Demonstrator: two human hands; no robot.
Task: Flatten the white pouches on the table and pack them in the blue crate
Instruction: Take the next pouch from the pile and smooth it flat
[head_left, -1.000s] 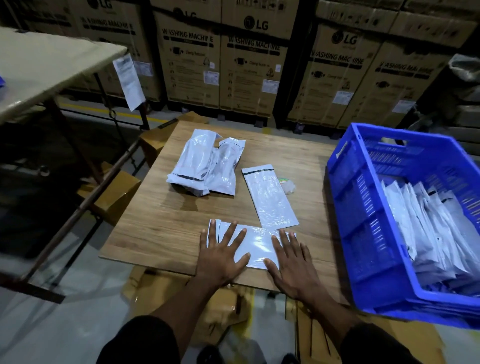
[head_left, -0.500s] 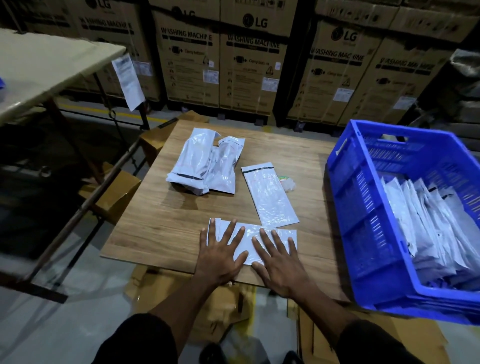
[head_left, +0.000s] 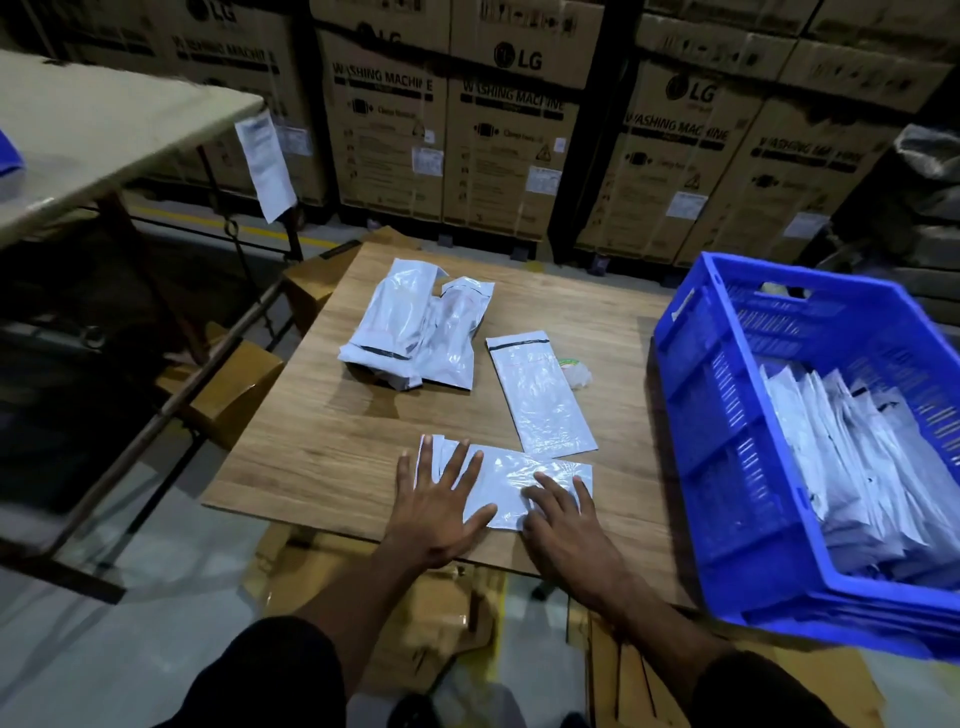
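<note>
Both hands flat on a white pouch (head_left: 511, 480) lying crosswise at the near edge of the wooden table (head_left: 322, 447), over a thin stack of similar pouches whose edges peek out at its left end. Left hand (head_left: 434, 499) spread wide, fingers straight and splayed, palm down on the left end of the pouch, gripping nothing. Right hand (head_left: 563, 514) also palm down, fingers extended and resting on the right half of the pouch, holding nothing either. Just beyond, touching or nearly touching the far right corner of the pressed pouch, a single flat pouch (head_left: 540, 397) laid lengthwise with a dark strip across its far end. Farther back and to the left, two puffy unflattened pouches (head_left: 415, 332) side by side, touching each other. Beside the flat pouch on its right, a small crumpled bit of clear wrapping (head_left: 575, 373), too blurred to identify further. To the right of the table, the blue crate (head_left: 696, 426), tilted in the view, with many white pouches (head_left: 852, 467) standing packed on edge inside. Behind everything, stacked cardboard boxes (head_left: 509, 150) printed LG and WASHING MACHINE; at far left, a pale table (head_left: 104, 130) with a paper sheet (head_left: 265, 166) hanging from its corner
</note>
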